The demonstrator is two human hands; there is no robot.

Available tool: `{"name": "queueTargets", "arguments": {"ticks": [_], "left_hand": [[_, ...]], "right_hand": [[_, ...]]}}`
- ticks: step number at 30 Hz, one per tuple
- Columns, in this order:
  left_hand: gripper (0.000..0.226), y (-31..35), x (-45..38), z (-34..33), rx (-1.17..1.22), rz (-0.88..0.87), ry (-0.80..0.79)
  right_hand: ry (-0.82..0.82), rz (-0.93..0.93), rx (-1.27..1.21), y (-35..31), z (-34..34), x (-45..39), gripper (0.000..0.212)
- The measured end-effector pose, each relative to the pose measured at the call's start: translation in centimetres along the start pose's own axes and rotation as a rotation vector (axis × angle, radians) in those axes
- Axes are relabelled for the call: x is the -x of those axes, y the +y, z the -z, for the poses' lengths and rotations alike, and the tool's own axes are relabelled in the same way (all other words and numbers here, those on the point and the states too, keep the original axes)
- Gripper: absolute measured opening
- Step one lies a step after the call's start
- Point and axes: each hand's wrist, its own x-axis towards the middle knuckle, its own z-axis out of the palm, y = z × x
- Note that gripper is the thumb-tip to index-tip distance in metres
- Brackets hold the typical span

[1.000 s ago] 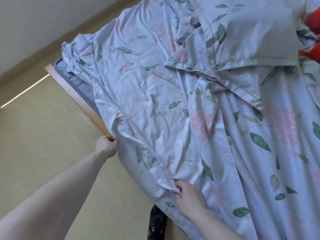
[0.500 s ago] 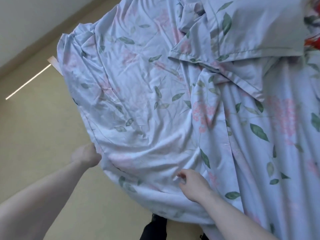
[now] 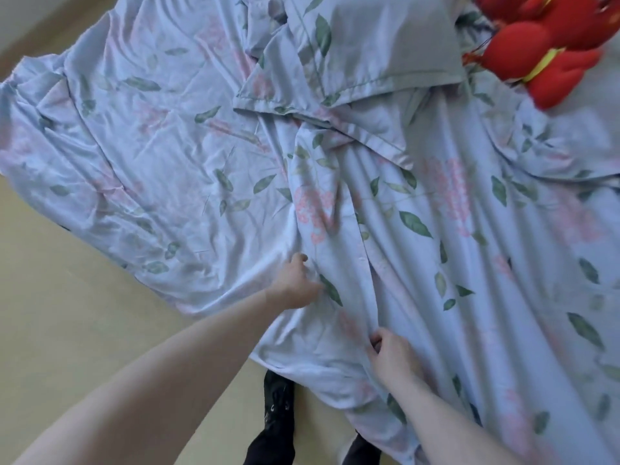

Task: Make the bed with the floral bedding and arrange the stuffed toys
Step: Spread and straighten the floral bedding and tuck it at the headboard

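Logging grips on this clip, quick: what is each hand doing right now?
Left hand: grips a fold of the floral sheet.
Right hand: fingers curled, pinching a ridge of the same sheet.

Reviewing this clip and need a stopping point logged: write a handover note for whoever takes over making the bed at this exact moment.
Left hand: grips a fold of the cover near its floor-side edge.
Right hand: pinches a ridge of the same cover, closer to the body.
Cover: spread over the bed but heavily creased, its near edge hanging over the floor.
Pillow: lies askew at the top, one corner over the cover.
Red toy: at the top right, on the bedding, not arranged.
Done: cover roughly laid out.
Left: pull it flat, square the edges, straighten the pillow, place the toy.
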Motion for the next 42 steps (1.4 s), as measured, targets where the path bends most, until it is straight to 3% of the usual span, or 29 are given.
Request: {"name": "queueTargets", "arguments": {"ticks": [3, 5, 9, 12, 14, 18, 20, 22, 23, 26, 27, 29, 31, 33, 35, 42], "left_hand": [[0.094, 1.4, -0.6, -2.1, 0.637, 0.298, -0.008], [0.084, 2.5, -0.4, -2.5, 0.817, 0.313, -0.056], [0.031, 5.5, 1.7, -2.1, 1.005, 0.259, -0.004], [0.022, 6.9, 4.0, -0.9, 1.073, 0.21, 0.168], [0.025, 8.0, 7.2, 0.6, 1.028, 0.173, 0.258], [0.027, 8.9, 12.7, 4.7, 0.746, 0.141, 0.385], [0.034, 10.4, 15.8, 6.6, 0.456, 0.134, 0.397], [0.027, 11.5, 17.5, 8.0, 0.083, 0.094, 0.415], [0.027, 12.6, 18.7, 8.3, -0.106, 0.029, 0.423], [0.073, 16.3, 21.4, 8.6, -0.659, -0.41, 0.316], [0.08, 18.3, 22.7, 8.4, -0.85, -0.556, 0.244], [0.076, 21.2, 23.7, 8.2, -1.175, -0.714, 0.12], [0.053, 23.3, 24.4, 8.3, -1.396, -0.716, -0.006], [0.04, 24.5, 24.8, 8.7, -1.531, -0.675, -0.069], [0.04, 25.1, 24.9, 9.6, -1.618, -0.643, -0.088], [0.041, 25.5, 22.8, 15.7, -1.747, -0.579, 0.062]], "right_hand": [[-0.009, 0.102, -0.26, 0.6, 0.1, 1.6, 0.02], [0.025, 0.168, -0.401, 0.3, 1.3, 3.5, 0.022], [0.019, 0.254, -0.663, -0.2, 4.9, 7.6, 0.021], [-0.024, 0.329, -0.692, -0.5, 8.3, 10.8, 0.014], [-0.011, 0.324, -0.749, -0.2, 11.2, 13.0, 0.022], [-0.154, 0.223, -0.969, -0.3, 15.5, 15.5, 0.041], [-0.224, 0.252, -0.966, -0.4, 17.4, 17.8, 0.029], [-0.236, 0.334, -0.86, -0.9, 18.3, 19.8, 0.015], [-0.231, 0.366, -0.796, -1.0, 19.3, 21.1, 0.01], [-0.197, 0.421, -0.651, -1.0, 20.9, 23.4, 0.032], [-0.169, 0.422, -0.61, -0.5, 21.9, 24.4, 0.029], [-0.138, 0.429, -0.571, -0.7, 23.1, 25.3, 0.018], [-0.101, 0.432, -0.539, -0.5, 24.5, 26.0, 0.016], [-0.074, 0.452, -0.504, -0.5, 25.7, 26.9, 0.017], [-0.051, 0.46, -0.471, -0.8, 26.4, 27.6, 0.018], [0.059, 0.475, -0.325, -3.7, 27.6, 29.7, 0.011]]}}
